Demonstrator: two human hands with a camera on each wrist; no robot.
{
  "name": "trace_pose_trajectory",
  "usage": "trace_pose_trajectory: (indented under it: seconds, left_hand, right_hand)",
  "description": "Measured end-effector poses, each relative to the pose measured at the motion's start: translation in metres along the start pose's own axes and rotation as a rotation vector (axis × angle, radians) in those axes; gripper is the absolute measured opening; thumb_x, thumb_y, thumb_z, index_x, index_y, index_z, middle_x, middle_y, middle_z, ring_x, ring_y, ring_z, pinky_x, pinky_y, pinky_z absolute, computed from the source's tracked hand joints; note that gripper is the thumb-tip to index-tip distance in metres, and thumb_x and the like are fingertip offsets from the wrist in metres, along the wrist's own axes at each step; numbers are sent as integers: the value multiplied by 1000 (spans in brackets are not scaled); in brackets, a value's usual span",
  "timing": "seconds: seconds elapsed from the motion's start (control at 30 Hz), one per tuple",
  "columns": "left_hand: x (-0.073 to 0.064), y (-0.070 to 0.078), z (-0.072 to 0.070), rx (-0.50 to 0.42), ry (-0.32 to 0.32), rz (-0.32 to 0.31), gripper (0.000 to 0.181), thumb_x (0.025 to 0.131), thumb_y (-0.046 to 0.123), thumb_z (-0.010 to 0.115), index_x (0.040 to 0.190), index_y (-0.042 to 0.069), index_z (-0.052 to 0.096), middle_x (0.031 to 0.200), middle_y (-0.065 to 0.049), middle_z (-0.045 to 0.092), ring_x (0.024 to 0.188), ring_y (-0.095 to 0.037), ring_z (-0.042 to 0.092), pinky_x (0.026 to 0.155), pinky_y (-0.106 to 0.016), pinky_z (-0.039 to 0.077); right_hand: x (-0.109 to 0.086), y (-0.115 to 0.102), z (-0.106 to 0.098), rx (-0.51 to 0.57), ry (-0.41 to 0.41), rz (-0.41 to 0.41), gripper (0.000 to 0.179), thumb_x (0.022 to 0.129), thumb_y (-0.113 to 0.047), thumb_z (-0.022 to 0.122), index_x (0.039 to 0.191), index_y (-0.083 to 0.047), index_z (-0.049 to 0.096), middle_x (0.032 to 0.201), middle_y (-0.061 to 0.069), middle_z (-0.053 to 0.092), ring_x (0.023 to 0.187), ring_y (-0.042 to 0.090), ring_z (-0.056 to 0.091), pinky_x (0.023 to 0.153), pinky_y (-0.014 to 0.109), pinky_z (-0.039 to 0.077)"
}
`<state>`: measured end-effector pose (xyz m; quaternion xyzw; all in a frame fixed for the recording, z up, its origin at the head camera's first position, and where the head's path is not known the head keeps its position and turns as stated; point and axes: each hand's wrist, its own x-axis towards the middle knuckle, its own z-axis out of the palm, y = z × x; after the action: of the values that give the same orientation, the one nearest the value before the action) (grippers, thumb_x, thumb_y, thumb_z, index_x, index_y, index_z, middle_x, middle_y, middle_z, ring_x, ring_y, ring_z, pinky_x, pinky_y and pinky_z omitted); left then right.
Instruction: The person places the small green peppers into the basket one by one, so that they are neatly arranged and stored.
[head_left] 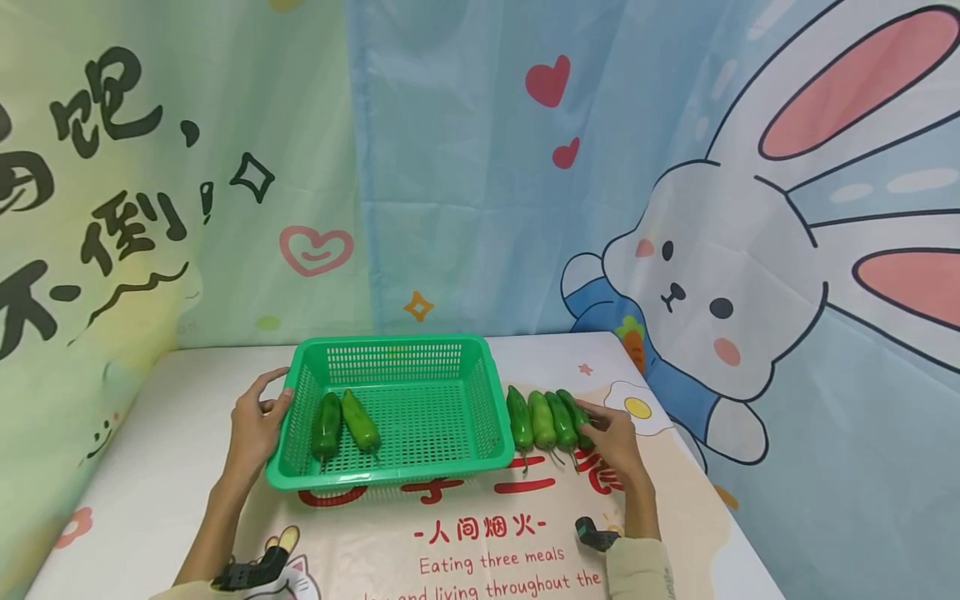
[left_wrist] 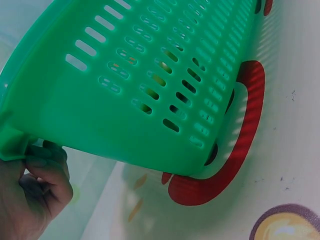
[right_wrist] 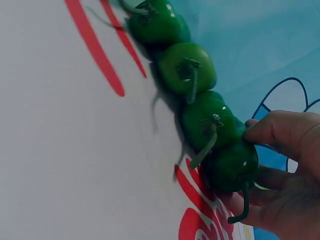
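Note:
A green plastic basket (head_left: 405, 417) with slotted walls stands on the table, two green peppers (head_left: 327, 427) lying at its left end. My left hand (head_left: 255, 421) holds the basket's left rim; in the left wrist view its fingers (left_wrist: 50, 175) curl under that rim. To the right of the basket, several green peppers (head_left: 542, 421) lie side by side in a tight row, stems toward me. My right hand (head_left: 613, 437) grips the rightmost pepper (right_wrist: 232, 167), thumb on top and the other fingers around its far side, partly hidden behind it.
The table (head_left: 495, 504) has a printed cover with red characters and cartoon figures. Behind it hangs a curtain (head_left: 450, 167) with a large rabbit print. A black strap mount sits on each wrist, close over the table.

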<state>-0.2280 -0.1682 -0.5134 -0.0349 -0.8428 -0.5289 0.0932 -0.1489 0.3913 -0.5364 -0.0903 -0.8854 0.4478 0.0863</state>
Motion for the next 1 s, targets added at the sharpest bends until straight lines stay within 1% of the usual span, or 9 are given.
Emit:
trace_pose_trajectory:
  seconds: [0.07,0.17,0.23,0.37,0.47,0.63,0.77,0.87,1.0]
  left_hand:
    - [-1,0,0,-4,-1,-3,45,116,20,54,158,4,52,76,-20,74,54,-6,62,51,-26,53]
    - [-1,1,-1,-13,-6,-7,46,116,21,54,159,4,52,76,-20,74,54,-6,62,51,-26,53]
    - [-1,2,-1,-18,-7,-8,46,116,21,54,159,4,51,76,-20,74,54,-7,62,51,-27,53]
    - [-1,2,-2,-19,-11,-15,47,117,21,54,160,4,51,76,-19,74,54,-7,63,51,-27,54]
    - [-1,2,-2,-18,-12,-20,47,117,21,54,160,4,51,76,-19,74,54,-7,63,51,-27,54]
    - [-1,2,-2,-28,-10,-19,46,116,20,54,159,3,51,76,-20,74,54,-7,63,51,-27,53]
    - [-1,2,-2,-35,-11,-17,46,116,20,54,159,3,51,77,-21,75,55,-7,63,51,-26,54]
    - [-1,2,-2,-33,-12,-14,46,117,21,54,159,3,51,76,-20,74,54,-7,63,51,-26,53]
    - [-1,1,-1,-37,-16,-14,47,117,22,53,160,3,51,74,-19,73,53,-7,62,50,-27,52]
  right_hand:
    - [0,1,-1,50,-5,18,45,104,4,64,148,-2,66,148,27,67,139,46,65,112,33,57]
    - [0,5,-3,149,-12,64,46,105,3,61,151,-2,64,152,27,64,144,45,60,100,13,53]
    - [0,8,-4,207,-16,113,47,106,0,60,153,-3,62,156,27,60,149,45,56,92,8,49]
    - [-2,13,-8,261,-24,203,50,109,-6,59,159,-9,57,162,27,54,154,42,50,89,11,49]
    - [-3,13,-11,292,-28,246,51,110,-11,59,161,-14,55,164,25,52,152,37,51,90,13,51]
    - [-3,11,-14,397,-33,275,52,113,-16,59,164,-17,52,166,23,51,133,17,63,96,18,55]
    - [-1,10,-15,500,-38,274,54,113,-17,60,166,-16,48,169,22,48,119,3,66,97,19,57]
    - [0,10,-17,572,-46,283,56,114,-18,59,168,-17,45,172,18,44,122,4,63,97,19,57]
    - [0,6,-20,641,-44,293,56,115,-21,58,169,-19,43,174,12,39,131,11,58,98,19,56]
